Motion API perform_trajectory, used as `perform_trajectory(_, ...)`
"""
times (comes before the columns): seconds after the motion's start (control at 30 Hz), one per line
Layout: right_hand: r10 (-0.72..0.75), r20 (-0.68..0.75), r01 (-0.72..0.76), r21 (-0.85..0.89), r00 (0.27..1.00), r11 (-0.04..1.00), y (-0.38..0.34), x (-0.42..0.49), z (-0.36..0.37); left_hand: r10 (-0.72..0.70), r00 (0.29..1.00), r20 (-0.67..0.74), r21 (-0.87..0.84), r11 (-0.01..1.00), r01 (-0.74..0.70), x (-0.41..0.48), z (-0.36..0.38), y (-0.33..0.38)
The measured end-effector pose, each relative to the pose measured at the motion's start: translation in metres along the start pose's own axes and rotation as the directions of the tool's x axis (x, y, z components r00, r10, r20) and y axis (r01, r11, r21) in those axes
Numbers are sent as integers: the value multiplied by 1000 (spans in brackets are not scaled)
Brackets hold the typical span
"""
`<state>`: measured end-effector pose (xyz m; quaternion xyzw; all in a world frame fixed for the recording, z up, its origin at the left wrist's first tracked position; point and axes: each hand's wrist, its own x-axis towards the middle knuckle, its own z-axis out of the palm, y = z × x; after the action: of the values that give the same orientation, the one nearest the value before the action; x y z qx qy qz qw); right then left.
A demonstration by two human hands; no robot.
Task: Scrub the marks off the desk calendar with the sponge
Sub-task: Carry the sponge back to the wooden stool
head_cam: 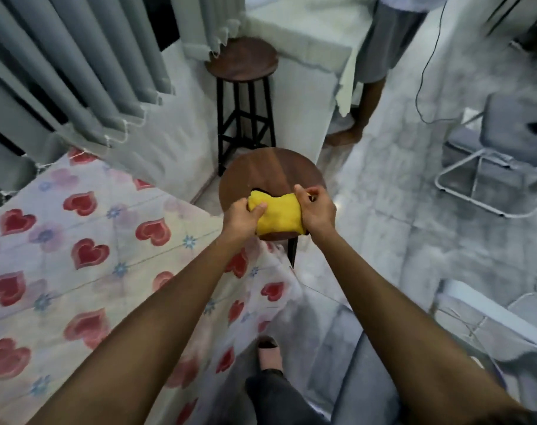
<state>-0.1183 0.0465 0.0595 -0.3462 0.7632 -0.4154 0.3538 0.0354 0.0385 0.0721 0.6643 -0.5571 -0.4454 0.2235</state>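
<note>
We are holding the sponge [278, 214] between our two hands, the left hand [244, 214] gripping its left end and the right hand [316, 210] gripping its right end, above the near stool [270, 171]. A second stool [242, 61] is standing farther off, behind the first. The bed [77, 256] is lying to our left, with the blinds [62, 72] hanging beyond it. A bench [304, 56] is sitting at the far middle, with another person's leg [367, 108] just to its right. A chair [500, 154] is standing on the floor [399, 194] at the right.

Yellow sponge [278, 216], dark brown stool [270, 170], red-heart patterned cloth [77, 256].
</note>
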Motion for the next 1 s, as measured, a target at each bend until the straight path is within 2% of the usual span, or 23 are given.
perform_trajectory(0.13,-60,39,66,-174,997,982,15,60,13,-53,997,-55,109,992,59,42,31,1)
perform_trajectory(0.23,-56,136,90,-256,989,962,34,89,28,-121,988,-100,157,978,136,71,46,-6)
perform_trajectory(0.3,-95,169,142,-292,981,946,44,96,34,-110,987,-113,228,964,134,80,55,-11)
perform_trajectory(0.37,-198,199,261,-369,960,892,55,98,37,-20,990,-137,376,924,71,84,65,-16)
perform_trajectory(0.43,-305,265,401,-507,915,763,68,96,34,157,978,-138,578,815,-49,81,74,-22)
perform_trajectory(0.5,-349,327,477,-633,878,610,81,92,27,282,959,-27,730,661,-174,76,79,-28)
perform_trajectory(0.57,-310,397,503,-702,864,503,90,89,19,225,964,142,813,529,-243,73,84,-36)
perform_trajectory(0.6,-266,430,505,-715,863,483,92,90,17,166,968,190,831,498,-248,74,85,-40)
perform_trajectory(0.67,-187,475,504,-735,860,454,90,94,16,97,968,230,839,485,-248,76,83,-40)
perform_trajectory(0.77,-123,477,481,-770,870,419,72,94,19,69,961,267,840,472,-267,77,71,-29)
perform_trajectory(0.87,-180,501,529,-752,847,393,43,79,29,151,976,155,830,516,-211,64,40,-25)
perform_trajectory(0.93,-231,563,608,-723,794,328,19,65,43,171,983,71,833,531,-152,51,12,-29)
perform_trajectory(1.0,-254,626,675,-666,737,318,-6,42,66,140,990,-20,824,563,-64,34,-26,-41)
